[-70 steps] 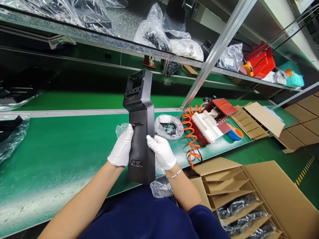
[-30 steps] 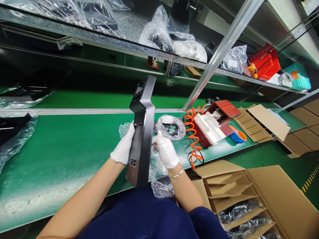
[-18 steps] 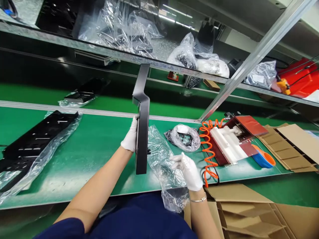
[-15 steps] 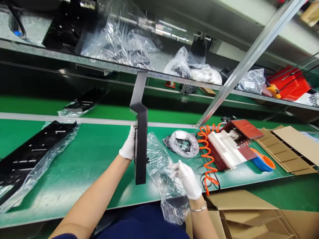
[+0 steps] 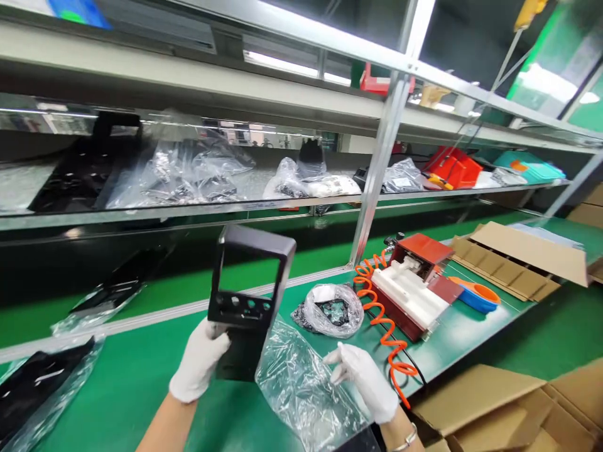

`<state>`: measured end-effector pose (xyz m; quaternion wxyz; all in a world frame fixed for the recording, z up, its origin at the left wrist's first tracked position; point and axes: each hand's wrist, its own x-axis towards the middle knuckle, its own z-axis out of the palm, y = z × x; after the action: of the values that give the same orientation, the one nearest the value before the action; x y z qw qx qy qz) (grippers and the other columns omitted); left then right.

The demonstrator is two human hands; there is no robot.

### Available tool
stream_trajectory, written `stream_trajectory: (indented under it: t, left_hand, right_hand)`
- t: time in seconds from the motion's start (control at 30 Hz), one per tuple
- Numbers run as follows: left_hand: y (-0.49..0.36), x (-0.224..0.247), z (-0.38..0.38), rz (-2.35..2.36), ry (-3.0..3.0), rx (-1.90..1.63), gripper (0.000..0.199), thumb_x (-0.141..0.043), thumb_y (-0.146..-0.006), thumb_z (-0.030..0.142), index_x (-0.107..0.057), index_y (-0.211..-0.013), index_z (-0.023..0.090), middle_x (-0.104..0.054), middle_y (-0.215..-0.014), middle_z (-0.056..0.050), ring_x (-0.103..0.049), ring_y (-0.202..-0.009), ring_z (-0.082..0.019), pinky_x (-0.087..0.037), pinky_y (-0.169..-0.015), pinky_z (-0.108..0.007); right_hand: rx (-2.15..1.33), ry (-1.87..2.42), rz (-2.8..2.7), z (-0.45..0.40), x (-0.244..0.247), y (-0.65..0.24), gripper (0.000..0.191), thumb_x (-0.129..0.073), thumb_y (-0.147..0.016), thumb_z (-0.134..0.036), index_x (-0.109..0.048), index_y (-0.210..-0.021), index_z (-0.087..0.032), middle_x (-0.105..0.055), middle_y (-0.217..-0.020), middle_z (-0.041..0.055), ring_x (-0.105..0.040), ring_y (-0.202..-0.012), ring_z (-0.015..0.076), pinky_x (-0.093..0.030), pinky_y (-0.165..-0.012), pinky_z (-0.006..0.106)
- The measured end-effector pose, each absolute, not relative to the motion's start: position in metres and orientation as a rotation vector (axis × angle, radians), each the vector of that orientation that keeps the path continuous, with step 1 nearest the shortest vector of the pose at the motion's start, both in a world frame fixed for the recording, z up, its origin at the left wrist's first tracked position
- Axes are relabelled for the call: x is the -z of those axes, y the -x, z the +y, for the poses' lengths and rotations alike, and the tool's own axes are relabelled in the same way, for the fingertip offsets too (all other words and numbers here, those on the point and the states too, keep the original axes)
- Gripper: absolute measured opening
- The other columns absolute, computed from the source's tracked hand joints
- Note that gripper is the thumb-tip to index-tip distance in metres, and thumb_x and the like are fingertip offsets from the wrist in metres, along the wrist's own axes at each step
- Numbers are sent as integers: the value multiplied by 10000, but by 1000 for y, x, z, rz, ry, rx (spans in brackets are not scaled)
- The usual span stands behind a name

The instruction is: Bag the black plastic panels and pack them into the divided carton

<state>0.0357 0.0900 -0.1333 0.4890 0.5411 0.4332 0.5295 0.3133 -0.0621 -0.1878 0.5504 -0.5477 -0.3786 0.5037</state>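
Observation:
My left hand [image 5: 200, 361], in a white glove, grips the lower left side of a black housing [image 5: 242, 348]. The housing is held upright above the green bench; a rectangular window opening fills its top, with a row of small holes below. My right hand [image 5: 362, 380], also gloved, has loosely bent fingers held apart, with nothing visible in them. Beneath and beside it a crumpled clear plastic bag [image 5: 301, 383] lies on the bench. Just beyond sits a rolled-down plastic bag [image 5: 308, 307] of small dark parts.
At the right stand a red and white machine [image 5: 409, 295], a coiled orange air hose [image 5: 386, 339] and a blue-orange tape roll [image 5: 475, 295]. Cardboard dividers [image 5: 509, 263] lie farther right, an open carton [image 5: 480, 395] below. Black panels in plastic [image 5: 44, 389] lie left. A shelf post [image 5: 379, 169] rises behind.
The housing has turned from edge-on so its windowed face shows, still in my left hand. My right hand stays open near the clear bag. The view has tilted upward.

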Motion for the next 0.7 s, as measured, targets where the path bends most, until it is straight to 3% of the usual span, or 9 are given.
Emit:
stream_trajectory:
  t: [0.17,0.23,0.3,0.4,0.47,0.53,0.6,0.7]
  left_hand:
    - [-21,120,83,1418,-1698,-1123,441,-856,-413,511,-633,-698,260,-666,-639,-18,-600,-622,-256,-471,-604,-364]
    - [-21,115,79,1511,-1860,-1030,410,-830,-438,518,-627,-697,272,-666,-630,-23,-602,-609,-264,-444,-592,-363]
    - [-26,111,75,1546,-2034,-896,383,-813,-489,557,-617,-671,283,-653,-605,-26,-586,-573,-262,-405,-563,-353]
    - [-43,106,66,1508,-2228,-726,404,-794,-544,637,-597,-608,291,-598,-539,-19,-531,-502,-242,-334,-524,-335]
    - [-60,104,59,1446,-2314,-666,456,-807,-544,677,-576,-567,285,-561,-513,-15,-481,-472,-220,-286,-514,-320]
    - [-75,102,53,1350,-2374,-655,489,-824,-548,696,-574,-546,276,-547,-518,-15,-433,-465,-197,-241,-512,-305]
    - [-83,100,51,1212,-2420,-667,468,-826,-579,696,-622,-566,274,-564,-547,-20,-422,-485,-193,-220,-521,-302]
    - [-72,97,57,1091,-2472,-796,398,-769,-690,676,-734,-711,280,-661,-685,-51,-523,-615,-236,-273,-584,-304]
  right_hand:
    - [-970,1263,-906,-61,165,-338,576,-606,-870,-747,-766,-918,-196,-723,-753,87,-699,-698,246,-590,-722,422]
    - [-743,1247,-953,-63,150,-345,463,-644,-896,-632,-745,-1061,-212,-761,-996,114,-731,-907,269,-604,-844,447]
    - [-423,1252,-1039,-64,135,-348,405,-685,-898,-461,-688,-1233,-233,-705,-1284,124,-672,-1182,278,-542,-1045,477]
    - [-45,1279,-1205,-61,117,-345,506,-684,-848,-263,-617,-1349,-244,-622,-1434,114,-523,-1402,279,-379,-1224,503]
    - [0,1273,-1252,-57,111,-342,481,-671,-804,-212,-635,-1284,-234,-659,-1349,111,-558,-1348,289,-386,-1210,509]
    - [-101,1253,-1158,-52,110,-342,296,-655,-791,-218,-655,-1087,-228,-706,-1111,83,-658,-1106,270,-482,-1093,492]
    - [-238,1235,-969,-50,113,-347,123,-656,-786,-253,-588,-888,-237,-644,-861,22,-635,-839,215,-540,-930,435]
    - [-347,1191,-740,-55,117,-362,175,-658,-774,-297,-494,-810,-249,-555,-791,-11,-562,-743,166,-519,-811,363]
